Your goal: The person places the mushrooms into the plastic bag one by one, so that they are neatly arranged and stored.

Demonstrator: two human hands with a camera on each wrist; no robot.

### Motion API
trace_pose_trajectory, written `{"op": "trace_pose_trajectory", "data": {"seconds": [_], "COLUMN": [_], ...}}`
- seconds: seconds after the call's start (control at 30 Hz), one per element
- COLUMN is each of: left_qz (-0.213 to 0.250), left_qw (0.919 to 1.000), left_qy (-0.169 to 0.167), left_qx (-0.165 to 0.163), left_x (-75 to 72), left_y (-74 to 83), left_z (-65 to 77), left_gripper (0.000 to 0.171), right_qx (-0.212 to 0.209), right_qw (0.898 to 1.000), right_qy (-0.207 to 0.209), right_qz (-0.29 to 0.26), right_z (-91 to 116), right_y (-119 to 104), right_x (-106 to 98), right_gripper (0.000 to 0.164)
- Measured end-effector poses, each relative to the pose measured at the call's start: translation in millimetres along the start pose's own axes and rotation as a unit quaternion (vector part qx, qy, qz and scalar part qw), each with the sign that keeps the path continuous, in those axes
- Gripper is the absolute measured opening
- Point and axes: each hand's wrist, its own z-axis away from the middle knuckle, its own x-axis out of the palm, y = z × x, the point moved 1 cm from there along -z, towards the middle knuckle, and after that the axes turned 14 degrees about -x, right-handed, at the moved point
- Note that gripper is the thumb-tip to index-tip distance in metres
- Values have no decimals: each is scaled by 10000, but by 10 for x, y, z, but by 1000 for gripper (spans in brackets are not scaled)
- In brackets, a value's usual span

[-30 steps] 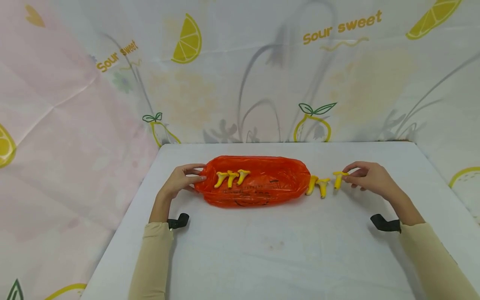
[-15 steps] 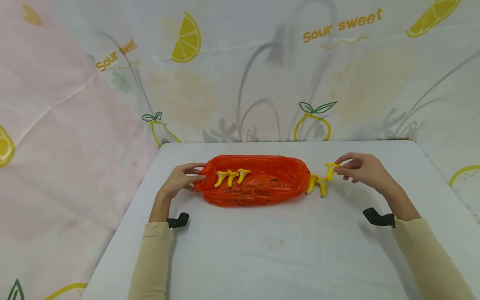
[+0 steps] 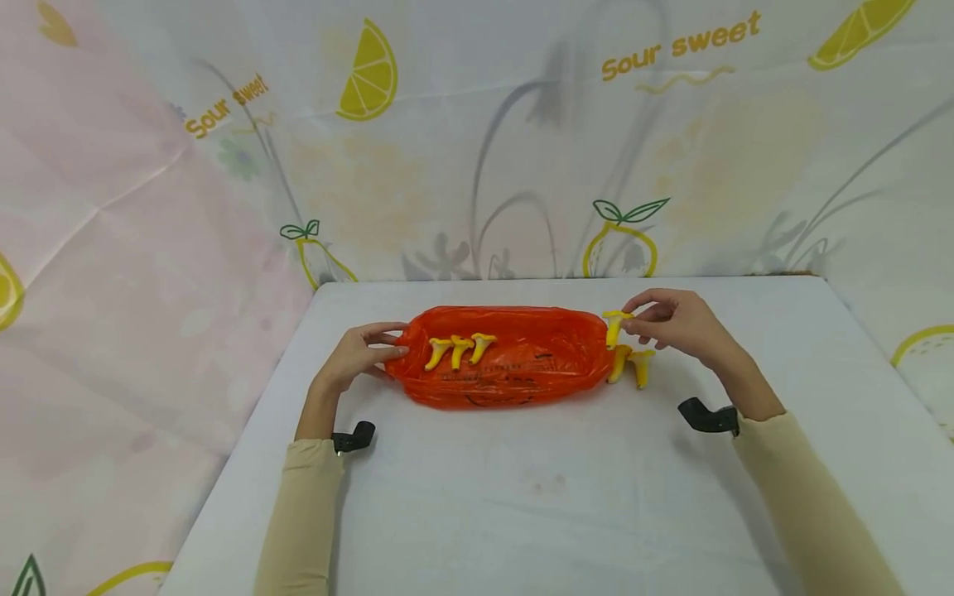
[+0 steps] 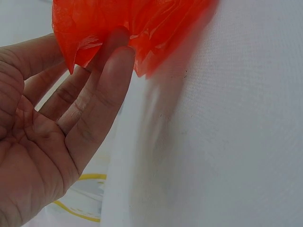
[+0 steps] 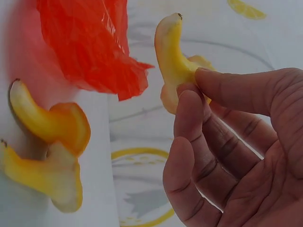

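Note:
A red plastic bag (image 3: 522,389) lies spread out on the white table, its upper side sunk in like a tray. Three yellow mushrooms (image 3: 458,351) with flared caps rest inside toward its left. At the left end my left hand (image 3: 356,358) pinches the bag's edge; in the left wrist view the crumpled red film (image 4: 142,28) passes between thumb and fingers. My right hand (image 3: 678,323) holds another yellow mushroom (image 5: 170,56) by its cap between thumb and fingertips, raised beside the bag's right end. Below it, two mushrooms (image 5: 57,175) lie on the table, close together.
The white table (image 3: 537,497) reaches back to a hanging cloth (image 3: 462,165) printed with lemons and lettering. A black wrist mount (image 3: 708,416) sticks out inward from the right wrist, another black mount (image 3: 354,437) from the left.
My right hand has carried its mushroom leftward and up, from right of the two loose mushrooms to the bag's right end. The left hand keeps its place on the bag.

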Motion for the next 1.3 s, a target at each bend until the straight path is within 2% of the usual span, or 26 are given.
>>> {"op": "trace_pose_trajectory", "data": {"seconds": [0.1,0.27,0.4,0.63,0.9,1.17,1.3], "left_qz": [-62,-10,-16,28,24,77,121], "left_qw": [10000,10000,9999,9998,9998,9998,9997], "left_qy": [-3,27,81,139,151,151,150], "left_qx": [-25,43,80,111,93,127,122], "left_x": [14,-26,-37,-33,-32,-28,-18], "left_y": [75,-87,-134,-147,-176,-201,-202], "left_z": [63,-124,-172,-176,-167,-145,-151], "left_gripper": [50,51,51,50,50,49,49], "right_qx": [-39,-3,-45,-292,-629,-499,-364], "right_qw": [9999,9997,9996,9990,9973,9980,9986], "right_qy": [-55,-144,-175,-248,-352,-358,-363], "right_qz": [-96,-222,-237,-241,-148,123,85], "right_z": [-91,-228,-311,-443,-625,-778,-854], "right_y": [-22,-43,-98,-222,-267,-400,-365], "right_x": [95,270,416,627,823,1039,1145], "right_gripper": [32,31,28,22,19,18,20]}}
